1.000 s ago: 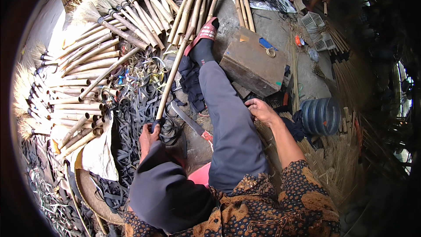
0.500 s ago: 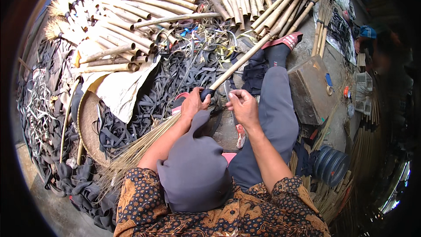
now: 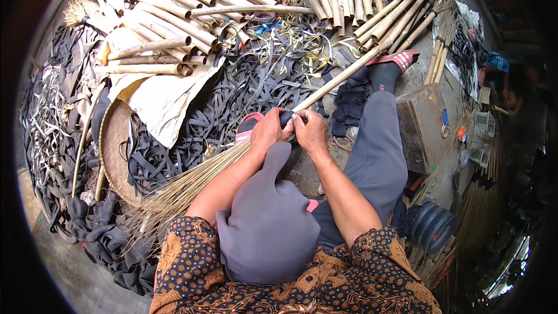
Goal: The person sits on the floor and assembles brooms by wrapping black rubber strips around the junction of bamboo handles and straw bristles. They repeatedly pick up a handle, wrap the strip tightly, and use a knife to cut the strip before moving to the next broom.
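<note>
Running diagonally between the two hands, one broom (image 3: 337, 82) is pointing its bristles (image 3: 201, 175) toward the lower left and its handle toward the upper right, its long axis slanting past the red-and-white sandal (image 3: 401, 59); the handle's far end is merging with other poles and cannot be made out. Its handle is showing pale, smooth, straight bamboo; its neck is wearing a dark binding (image 3: 285, 117); its bristles are fanning out, thin, dry and straw-coloured, beneath the left forearm. The left hand (image 3: 270, 130) is clasping the bound neck, fingers curling around it. The right hand (image 3: 311, 132) is bending its fingers at the binding's upper edge, thumb and forefinger nearly meeting; whether they are pinching anything cannot be told. Also lying about: flat black strips (image 3: 244, 96), matted and looping; stacked bamboo-handled brooms (image 3: 152, 69), their hollow, round ends showing; a cream sheet (image 3: 165, 104), creasing softly; a round woven tray (image 3: 118, 160), shallow and rimmed. Standing at the right are a scuffed brown box (image 3: 427, 125), square-edged, and a ribbed blue plastic bottle (image 3: 433, 227), cylindrical and leaning.
</note>
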The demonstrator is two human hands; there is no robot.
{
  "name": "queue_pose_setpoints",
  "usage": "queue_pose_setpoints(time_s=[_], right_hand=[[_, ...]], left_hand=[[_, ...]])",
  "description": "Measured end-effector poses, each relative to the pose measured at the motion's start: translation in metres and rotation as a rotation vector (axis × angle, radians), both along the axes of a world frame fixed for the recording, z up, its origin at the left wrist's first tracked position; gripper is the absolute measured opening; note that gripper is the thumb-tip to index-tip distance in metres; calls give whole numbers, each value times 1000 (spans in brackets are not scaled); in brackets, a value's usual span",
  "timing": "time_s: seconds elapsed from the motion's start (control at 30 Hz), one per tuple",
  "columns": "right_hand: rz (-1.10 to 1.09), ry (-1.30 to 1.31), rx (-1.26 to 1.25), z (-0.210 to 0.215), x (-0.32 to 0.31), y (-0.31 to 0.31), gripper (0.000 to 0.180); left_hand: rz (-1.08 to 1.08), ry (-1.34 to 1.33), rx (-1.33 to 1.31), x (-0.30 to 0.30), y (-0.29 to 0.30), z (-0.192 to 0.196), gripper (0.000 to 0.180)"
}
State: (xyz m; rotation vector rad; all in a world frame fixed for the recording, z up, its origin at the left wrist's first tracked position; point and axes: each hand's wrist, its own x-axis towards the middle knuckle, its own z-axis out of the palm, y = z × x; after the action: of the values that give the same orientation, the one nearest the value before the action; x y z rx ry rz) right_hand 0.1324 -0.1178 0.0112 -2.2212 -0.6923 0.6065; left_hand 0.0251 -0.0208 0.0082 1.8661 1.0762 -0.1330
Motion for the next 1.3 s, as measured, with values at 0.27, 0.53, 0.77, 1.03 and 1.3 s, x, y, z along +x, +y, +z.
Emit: queue_pose_setpoints(time_s=[0.27,0.53,0.77,1.03,1.3], right_hand=[[35,-16,27,7,-3,2,16],[-183,-22,6,-17,10,-44,42],[-46,62,-990,-52,-7,-127,77],[-431,706,-480,-47,-2,-113,46],[-293,438,-119,55,-46,-92,51]], left_hand=[[126,-325,114,-3,-6,-26,36],[127,-304,30,-4,2,-24,24],[146,-302,-14,-3,5,-28,22],[185,-332,-39,-2,5,-30,23],[143,-299,-17,-5,6,-37,25]])
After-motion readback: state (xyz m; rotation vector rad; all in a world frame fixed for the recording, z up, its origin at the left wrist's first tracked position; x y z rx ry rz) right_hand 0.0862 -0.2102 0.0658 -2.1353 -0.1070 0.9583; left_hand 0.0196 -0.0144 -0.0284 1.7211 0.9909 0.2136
